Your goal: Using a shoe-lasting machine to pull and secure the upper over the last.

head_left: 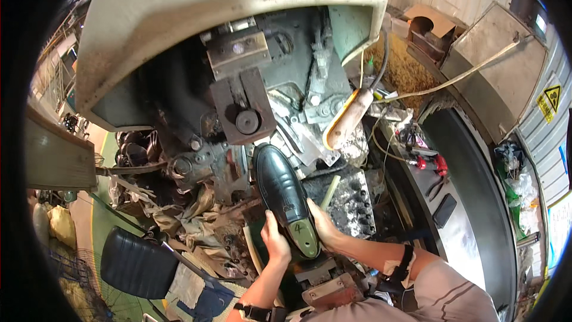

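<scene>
A black leather shoe upper (277, 179) sits on a green shoe last (302, 235), toe pointing away from me under the head of a large machine (243, 104). My left hand (276, 240) grips the shoe's left side near the heel. On the opposite side my right hand (323, 225) holds the heel area, so the shoe is between both hands. The toe is close to the machine's metal clamping parts; whether it touches them I cannot tell. The shoe's underside is hidden.
A lamp-like yellow and white fixture (347, 120) hangs right of the machine head. Farther right, a dark conveyor belt (471, 173) has a metal ledge with a phone (444, 210), pliers (434, 188) and a red tool (440, 165). A black chair (134, 262) stands at left.
</scene>
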A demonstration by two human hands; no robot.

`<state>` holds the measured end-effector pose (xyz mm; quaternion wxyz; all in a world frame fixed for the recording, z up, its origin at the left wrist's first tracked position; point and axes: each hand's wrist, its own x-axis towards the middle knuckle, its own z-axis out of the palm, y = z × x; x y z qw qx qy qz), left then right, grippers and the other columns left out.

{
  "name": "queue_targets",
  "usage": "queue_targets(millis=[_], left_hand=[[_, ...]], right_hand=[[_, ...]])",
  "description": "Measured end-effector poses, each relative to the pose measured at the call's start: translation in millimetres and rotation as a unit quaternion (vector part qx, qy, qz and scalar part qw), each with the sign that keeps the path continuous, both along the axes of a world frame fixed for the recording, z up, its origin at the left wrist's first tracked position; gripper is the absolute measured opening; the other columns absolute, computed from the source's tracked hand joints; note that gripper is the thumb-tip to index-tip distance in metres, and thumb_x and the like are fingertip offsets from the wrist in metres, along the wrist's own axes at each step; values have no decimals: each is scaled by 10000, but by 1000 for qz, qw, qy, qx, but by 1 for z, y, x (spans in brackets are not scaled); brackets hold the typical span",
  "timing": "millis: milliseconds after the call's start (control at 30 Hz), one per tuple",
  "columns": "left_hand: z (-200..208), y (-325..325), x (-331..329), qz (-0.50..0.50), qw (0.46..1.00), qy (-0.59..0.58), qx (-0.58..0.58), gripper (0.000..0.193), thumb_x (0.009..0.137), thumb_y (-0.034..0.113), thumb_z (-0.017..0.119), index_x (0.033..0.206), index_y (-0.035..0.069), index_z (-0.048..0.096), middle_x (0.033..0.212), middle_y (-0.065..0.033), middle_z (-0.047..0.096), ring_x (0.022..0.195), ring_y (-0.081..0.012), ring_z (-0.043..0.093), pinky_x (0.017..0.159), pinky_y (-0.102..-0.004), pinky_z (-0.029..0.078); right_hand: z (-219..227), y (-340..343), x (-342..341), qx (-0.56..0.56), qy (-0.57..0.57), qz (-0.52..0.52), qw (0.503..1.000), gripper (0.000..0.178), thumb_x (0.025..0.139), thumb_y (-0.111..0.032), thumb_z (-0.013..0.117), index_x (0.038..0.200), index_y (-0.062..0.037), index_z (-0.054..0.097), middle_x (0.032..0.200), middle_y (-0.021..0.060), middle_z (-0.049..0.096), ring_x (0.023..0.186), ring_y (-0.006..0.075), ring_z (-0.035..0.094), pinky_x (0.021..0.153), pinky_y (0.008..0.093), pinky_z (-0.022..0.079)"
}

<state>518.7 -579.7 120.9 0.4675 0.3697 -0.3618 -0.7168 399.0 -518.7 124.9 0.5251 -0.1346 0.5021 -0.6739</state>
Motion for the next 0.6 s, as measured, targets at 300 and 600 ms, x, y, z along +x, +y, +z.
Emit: queue_targets(millis=[300, 600], left_hand=[[-127, -8, 185, 264, 936, -213, 100, 244, 1008, 241, 567, 1097, 22, 628, 865, -79, 663, 721, -182, 642, 693, -286, 524], [-260, 31, 277, 61, 883, -453, 110, 423, 930, 315, 662, 1212, -1, 675, 1133, -156, 708, 1051, -291, 654, 905, -408, 506]], right_hand=[[-90, 72, -159, 235, 208, -237, 919, 769, 905, -138, 685, 1510, 10, 234, 1161, 196, 653, 1054, 268, 621, 967, 419, 485], [-130, 70, -178, 279, 243, 45, 928, 955, 855, -110, 736, 1567, -28, 105, 1502, 239, 414, 1381, 328, 425, 1104, 418, 384]])
